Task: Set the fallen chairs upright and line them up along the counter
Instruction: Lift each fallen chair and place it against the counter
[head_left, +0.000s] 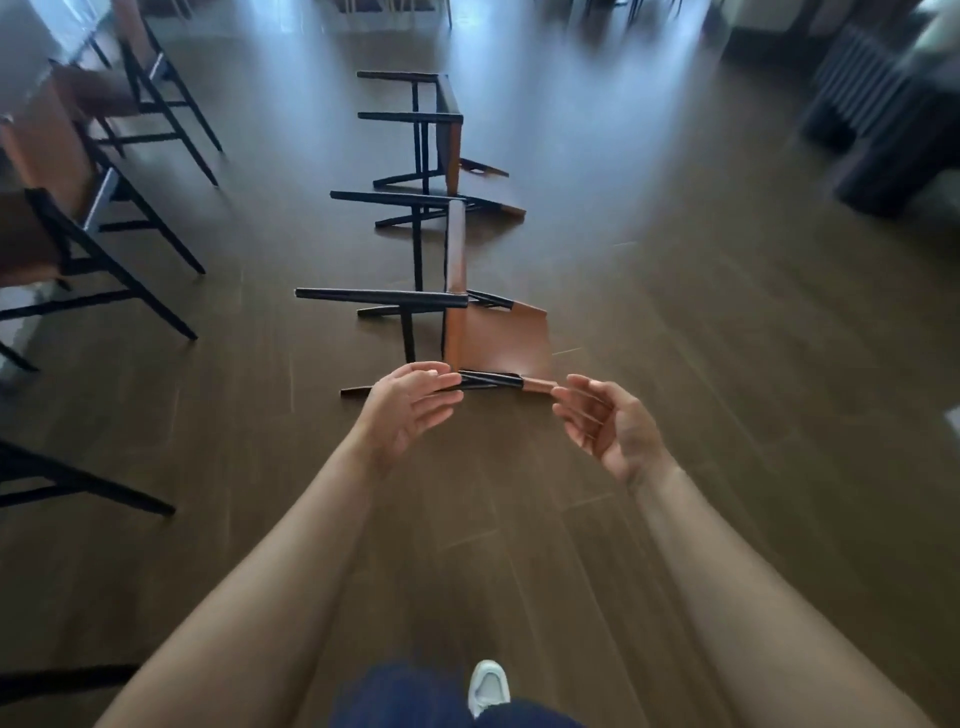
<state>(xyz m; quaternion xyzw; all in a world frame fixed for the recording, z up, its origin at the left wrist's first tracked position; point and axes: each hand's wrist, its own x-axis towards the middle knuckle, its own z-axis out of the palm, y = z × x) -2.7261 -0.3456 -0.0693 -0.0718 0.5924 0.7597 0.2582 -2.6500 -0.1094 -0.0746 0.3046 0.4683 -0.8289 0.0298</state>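
Observation:
Two chairs with black frames and brown leather seats lie on their sides in the middle of the wooden floor. The nearer fallen chair (493, 338) lies just ahead of my hands, its legs pointing left. The farther fallen chair (447, 135) lies behind it the same way. My left hand (410, 410) hovers with fingers relaxed over the near chair's lower black bar. My right hand (608, 421) is held out with fingers spread near the backrest's brown corner. Neither hand holds anything.
Several upright chairs (145, 98) of the same kind stand in a row along the counter (31, 57) on the left. A dark radiator and furniture (872, 104) stand at the far right. My white shoe (488, 686) shows at the bottom.

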